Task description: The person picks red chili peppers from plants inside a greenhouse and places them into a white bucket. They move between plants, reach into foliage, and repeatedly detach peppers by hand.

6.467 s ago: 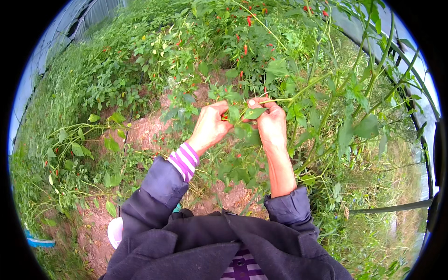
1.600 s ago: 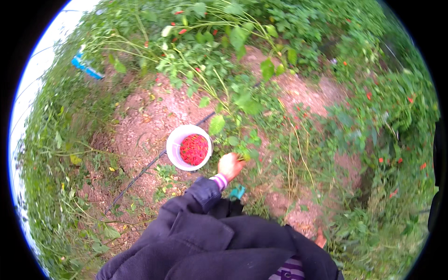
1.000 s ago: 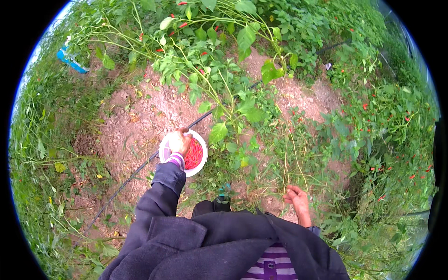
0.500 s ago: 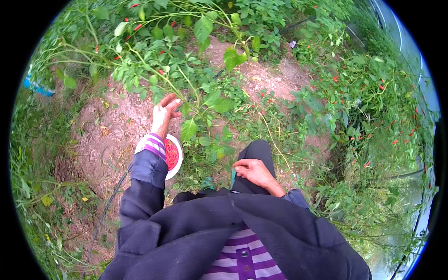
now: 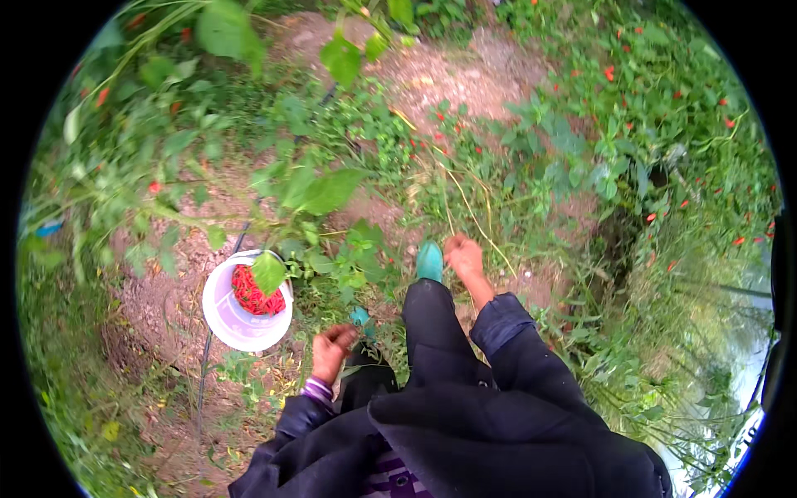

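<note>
My left hand (image 5: 332, 352) hangs near my left knee, to the right of a white bucket (image 5: 217, 314). Its fingers are curled together, and whatever they may hold is hidden. In the bucket lies a heap of red chili peppers (image 5: 256, 295); a green leaf hangs over them. My right hand (image 5: 466, 257) is out ahead of my right knee, beside a teal shoe (image 5: 429, 261). Its fingers are bent closed, and I cannot make out anything in them. Neither hand touches the bucket.
Chili plants (image 5: 311, 195) with red fruit lean in from the upper left. More fruiting plants (image 5: 639, 108) stand along the right. A dark hose (image 5: 204, 373) runs on the soil beside the bucket. Dry stalks (image 5: 473, 207) lie ahead of my right hand.
My left hand has come away from the pepper plant, back toward my knee. My right hand has moved forward off my thigh. The view has shifted, and the bucket now shows whole.
</note>
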Available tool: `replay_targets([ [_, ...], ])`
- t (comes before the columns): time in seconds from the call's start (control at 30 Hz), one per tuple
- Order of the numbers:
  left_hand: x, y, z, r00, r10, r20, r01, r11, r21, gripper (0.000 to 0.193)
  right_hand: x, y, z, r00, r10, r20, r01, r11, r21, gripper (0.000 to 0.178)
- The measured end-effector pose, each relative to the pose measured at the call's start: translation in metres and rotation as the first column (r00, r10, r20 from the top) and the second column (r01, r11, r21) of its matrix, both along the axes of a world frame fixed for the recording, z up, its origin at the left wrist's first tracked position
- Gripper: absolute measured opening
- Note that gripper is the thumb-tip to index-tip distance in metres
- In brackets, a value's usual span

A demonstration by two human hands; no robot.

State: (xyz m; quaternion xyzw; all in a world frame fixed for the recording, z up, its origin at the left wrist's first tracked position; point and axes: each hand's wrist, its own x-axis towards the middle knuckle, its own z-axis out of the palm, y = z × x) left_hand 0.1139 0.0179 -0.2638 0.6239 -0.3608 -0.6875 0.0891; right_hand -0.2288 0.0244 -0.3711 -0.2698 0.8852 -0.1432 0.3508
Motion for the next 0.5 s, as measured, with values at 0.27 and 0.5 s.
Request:
replay_targets([
  [0.27,-0.063,0.019,-0.056,0.844,-0.495,0.207,0.530,0.829,-0.177,0.026,-0.195,-0.045,-0.062,0.774,-0.555,-0.305,0.476,0.827,-0.298,0.030],
  [0.5,-0.201,-0.058,-0.090,0.654,-0.638,0.406,0.714,0.343,-0.611,0.045,-0.107,-0.071,-0.204,0.966,0.252,-0.054,-0.240,0.956,0.167,0.049],
])
